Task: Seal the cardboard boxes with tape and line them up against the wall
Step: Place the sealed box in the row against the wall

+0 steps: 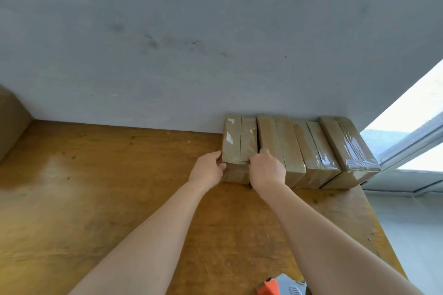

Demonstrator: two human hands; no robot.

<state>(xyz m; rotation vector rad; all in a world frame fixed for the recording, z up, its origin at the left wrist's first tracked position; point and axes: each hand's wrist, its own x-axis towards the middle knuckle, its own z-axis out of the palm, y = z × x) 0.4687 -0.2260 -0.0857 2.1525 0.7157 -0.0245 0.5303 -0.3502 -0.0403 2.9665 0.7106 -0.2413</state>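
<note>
I see left hand [208, 168] and right hand [266, 170] grasping leftmost box [236, 141] at its 9 and 3 o'clock sides. Three taped boxes [311, 148] sit at its 3 o'clock, against wall [167, 55].

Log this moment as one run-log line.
phase: lining up | left hand: grips leftmost box | right hand: grips same box | three other boxes: at wall | tape dispenser: untouched

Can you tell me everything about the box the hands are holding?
The box is brown cardboard with clear tape, a seam down its top and torn white label scraps. It lies flat on the wooden table, far end at the wall, leftmost in the row. The left hand and right hand grip its near corners.
</note>
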